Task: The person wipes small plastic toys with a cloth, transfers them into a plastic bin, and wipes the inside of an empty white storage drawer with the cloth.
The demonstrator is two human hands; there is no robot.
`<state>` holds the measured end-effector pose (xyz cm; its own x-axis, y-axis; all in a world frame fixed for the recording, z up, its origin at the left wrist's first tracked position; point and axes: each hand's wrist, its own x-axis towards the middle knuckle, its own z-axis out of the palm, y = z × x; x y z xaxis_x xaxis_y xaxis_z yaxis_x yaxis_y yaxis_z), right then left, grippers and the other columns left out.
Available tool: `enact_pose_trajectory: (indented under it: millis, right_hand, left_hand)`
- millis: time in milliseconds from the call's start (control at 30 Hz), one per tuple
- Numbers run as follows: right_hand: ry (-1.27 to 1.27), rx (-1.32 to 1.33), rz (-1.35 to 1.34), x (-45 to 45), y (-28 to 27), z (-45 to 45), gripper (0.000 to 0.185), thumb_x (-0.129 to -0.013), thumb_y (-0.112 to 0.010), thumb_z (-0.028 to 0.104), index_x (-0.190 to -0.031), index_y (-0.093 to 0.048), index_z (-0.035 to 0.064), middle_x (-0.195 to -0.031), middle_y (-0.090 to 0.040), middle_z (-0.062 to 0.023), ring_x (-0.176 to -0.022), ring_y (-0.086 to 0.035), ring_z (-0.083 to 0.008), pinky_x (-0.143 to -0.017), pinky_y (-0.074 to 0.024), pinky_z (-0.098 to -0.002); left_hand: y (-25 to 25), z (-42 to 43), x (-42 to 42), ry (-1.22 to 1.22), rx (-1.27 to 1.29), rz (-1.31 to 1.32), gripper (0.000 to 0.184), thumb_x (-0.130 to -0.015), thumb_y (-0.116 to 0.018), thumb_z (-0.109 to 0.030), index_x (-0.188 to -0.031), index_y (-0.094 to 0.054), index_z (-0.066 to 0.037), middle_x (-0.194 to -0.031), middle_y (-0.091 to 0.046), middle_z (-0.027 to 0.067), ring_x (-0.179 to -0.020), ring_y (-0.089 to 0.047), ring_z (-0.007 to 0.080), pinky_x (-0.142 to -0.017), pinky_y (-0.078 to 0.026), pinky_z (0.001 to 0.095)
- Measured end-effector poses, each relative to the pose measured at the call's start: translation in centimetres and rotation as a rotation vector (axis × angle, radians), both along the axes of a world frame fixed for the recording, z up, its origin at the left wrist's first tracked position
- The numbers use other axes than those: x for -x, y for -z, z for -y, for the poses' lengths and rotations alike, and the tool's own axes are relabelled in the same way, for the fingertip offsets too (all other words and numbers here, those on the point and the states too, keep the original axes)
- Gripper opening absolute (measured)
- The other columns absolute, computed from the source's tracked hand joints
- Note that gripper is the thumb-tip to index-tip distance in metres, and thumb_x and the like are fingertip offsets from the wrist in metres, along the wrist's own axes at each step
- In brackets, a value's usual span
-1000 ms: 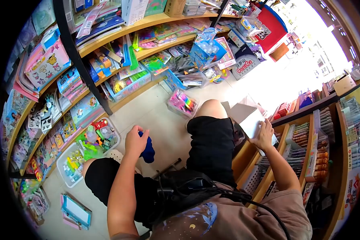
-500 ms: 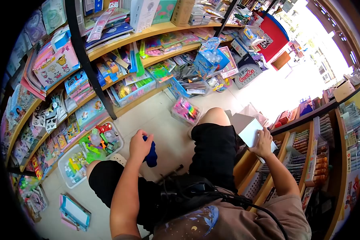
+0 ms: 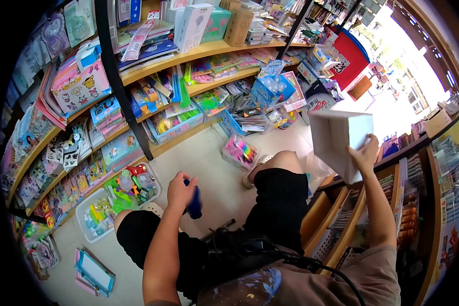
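Note:
My right hand (image 3: 363, 154) grips the side of a white open-topped cardboard box (image 3: 360, 133), held up over the wooden pen rack with its hollow inside turned toward me. My left hand (image 3: 181, 193) is closed around a dark blue item (image 3: 194, 205) beside my knee; it may be cloth, but its kind is unclear. Below and left of that hand, a clear plastic bin (image 3: 93, 237) with colourful small toys sits on the floor. Between my legs and the shelves stands a small clear tub (image 3: 244, 166) of bright pink and rainbow pieces.
Curved wooden shelves (image 3: 188, 54) packed with stationery and toys run along the left and front. A pen rack (image 3: 336, 224) stands close on my right. A light blue and white tray-like item (image 3: 94, 271) lies on the floor at lower left.
My right hand has raised the white box and tipped it so its open inside shows. My left hand still holds the dark blue item, nearly in the same place.

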<state>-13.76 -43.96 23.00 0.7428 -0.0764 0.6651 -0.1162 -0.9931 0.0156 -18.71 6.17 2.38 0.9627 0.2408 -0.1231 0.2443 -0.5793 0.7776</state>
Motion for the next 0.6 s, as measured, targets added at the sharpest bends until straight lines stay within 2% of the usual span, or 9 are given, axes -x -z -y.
enact_pose_trajectory:
  millis: [167, 200, 333, 500, 600]
  right_hand:
    - [-0.205, -0.179, 0.143, -5.0, -2.7, -3.5, 0.082, -0.055, -0.078, 0.035, -0.112, -0.036, -0.0067, -0.107, -0.04, -0.0208, -0.102, -0.042, -0.0331, -0.088, -0.0354, -0.0386]
    - [-0.29, -0.295, 0.113, -6.0, -3.0, -4.6, 0.083, -0.056, -0.079, 0.035, -0.112, -0.035, -0.0071, -0.108, -0.039, -0.021, -0.102, -0.042, -0.0317, -0.089, -0.0353, -0.0381]
    - [-0.408, -0.481, 0.026, -10.1, -0.6, -9.1, 0.081, -0.057, -0.078, 0.035, -0.11, -0.034, -0.0068, -0.106, -0.04, -0.0227, -0.099, -0.042, -0.031, -0.086, -0.0369, -0.0377]
    - [-0.451, -0.828, -0.171, -11.7, 7.5, -16.4, 0.08, -0.054, -0.079, 0.036, -0.105, -0.033, -0.0053, -0.099, -0.043, -0.019, -0.094, -0.045, -0.0258, -0.082, -0.0395, -0.0348]
    - [-0.449, -1.004, -0.304, -11.7, 17.1, -18.4, 0.081, -0.056, -0.079, 0.035, -0.107, -0.031, -0.004, -0.099, -0.044, -0.0192, -0.092, -0.048, -0.0258, -0.08, -0.0423, -0.0361]
  left_hand:
    - [0.5, -0.7, -0.1, -0.021, 0.018, 0.057, 0.035, -0.075, -0.065, -0.034, -0.086, -0.056, -0.002, -0.083, -0.062, 0.0187, -0.079, -0.059, 0.0344, -0.069, -0.047, 0.0396]
    - [0.6, -0.8, -0.1, -0.032, 0.025, 0.06, 0.035, -0.075, -0.065, -0.033, -0.086, -0.056, -0.002, -0.083, -0.062, 0.0189, -0.079, -0.059, 0.0344, -0.069, -0.046, 0.0396]
    - [0.8, -1.5, 0.2, -0.06, 0.047, 0.077, 0.034, -0.075, -0.065, -0.033, -0.085, -0.056, -0.001, -0.082, -0.062, 0.0193, -0.079, -0.059, 0.0344, -0.069, -0.046, 0.0395]
    - [0.9, -2.6, 0.5, -0.088, 0.038, 0.07, 0.034, -0.075, -0.065, -0.032, -0.085, -0.057, -0.001, -0.079, -0.061, 0.0192, -0.077, -0.059, 0.0345, -0.068, -0.046, 0.0394]
    - [0.7, -3.0, 0.7, -0.108, 0.043, 0.077, 0.033, -0.075, -0.065, -0.031, -0.084, -0.057, 0.0, -0.077, -0.061, 0.0186, -0.075, -0.059, 0.0344, -0.067, -0.046, 0.0395]
